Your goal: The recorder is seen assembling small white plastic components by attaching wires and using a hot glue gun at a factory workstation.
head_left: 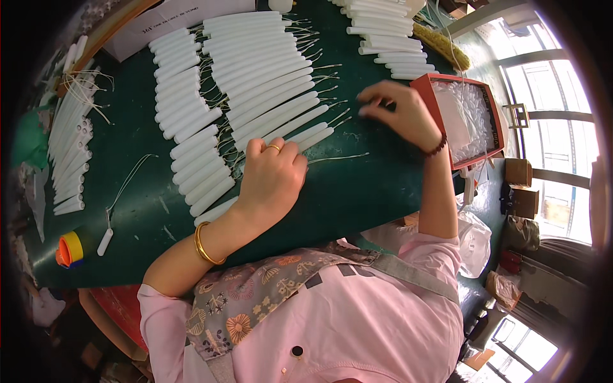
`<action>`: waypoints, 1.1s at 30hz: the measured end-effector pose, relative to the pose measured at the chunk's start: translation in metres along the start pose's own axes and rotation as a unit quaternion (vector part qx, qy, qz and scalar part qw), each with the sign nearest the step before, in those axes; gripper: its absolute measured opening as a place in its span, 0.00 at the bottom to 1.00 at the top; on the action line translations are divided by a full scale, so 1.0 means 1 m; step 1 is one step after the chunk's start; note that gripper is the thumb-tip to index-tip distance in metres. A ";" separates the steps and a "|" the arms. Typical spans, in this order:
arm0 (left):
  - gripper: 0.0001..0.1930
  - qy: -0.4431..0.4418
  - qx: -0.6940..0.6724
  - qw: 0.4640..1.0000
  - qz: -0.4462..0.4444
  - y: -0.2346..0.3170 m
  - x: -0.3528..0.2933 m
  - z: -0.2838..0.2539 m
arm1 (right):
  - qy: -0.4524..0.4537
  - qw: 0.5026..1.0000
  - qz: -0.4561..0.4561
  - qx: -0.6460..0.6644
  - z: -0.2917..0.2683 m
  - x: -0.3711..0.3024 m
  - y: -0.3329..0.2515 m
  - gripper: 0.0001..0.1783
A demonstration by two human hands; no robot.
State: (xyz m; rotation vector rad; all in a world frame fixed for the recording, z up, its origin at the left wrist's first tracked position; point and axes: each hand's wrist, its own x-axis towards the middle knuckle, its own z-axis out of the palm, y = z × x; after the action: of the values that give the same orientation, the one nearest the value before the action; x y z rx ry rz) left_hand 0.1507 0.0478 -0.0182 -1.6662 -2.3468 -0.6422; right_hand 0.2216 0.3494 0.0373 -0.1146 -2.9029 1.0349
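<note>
My left hand (276, 175) is closed at the near end of a long row of white candle-like sticks (265, 80). A thin pale string (341, 156) comes out from beneath its fingers to the right; the white stick it seems to belong to is hidden by the hand. My right hand (408, 115) is raised to the right of the row, thumb and forefinger apart, with nothing visible between them. It is close to a red box (431, 118) holding clear, shiny pieces. Strings stick out from the right ends of the sticks in the row.
A second column of white sticks (182, 89) lies to the left, and another pile (383, 35) at the far right. More sticks (70, 166) lie at the left edge. A yellow-orange tape roll (69, 249) and a short white piece (105, 242) with looped string sit nearer me.
</note>
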 end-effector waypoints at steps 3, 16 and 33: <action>0.07 -0.004 -0.015 1.000 -0.007 0.003 0.006 -0.010 | 0.111 0.967 -0.033 -0.227 -0.012 0.032 0.058 0.13; 0.07 -0.084 -0.049 0.995 0.016 -0.002 0.027 -0.010 | 0.303 0.945 -0.031 -0.122 -0.008 0.014 0.006 0.13; 0.04 -0.025 -0.091 0.996 0.010 -0.006 0.027 -0.001 | 0.383 0.864 0.132 0.299 0.009 -0.114 0.039 0.15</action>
State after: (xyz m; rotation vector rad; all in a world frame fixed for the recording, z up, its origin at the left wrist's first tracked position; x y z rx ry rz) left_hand 0.1358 0.0683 -0.0081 -1.7965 -2.3652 -0.8423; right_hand 0.3360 0.3636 0.0027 -0.7140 -1.8026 1.4507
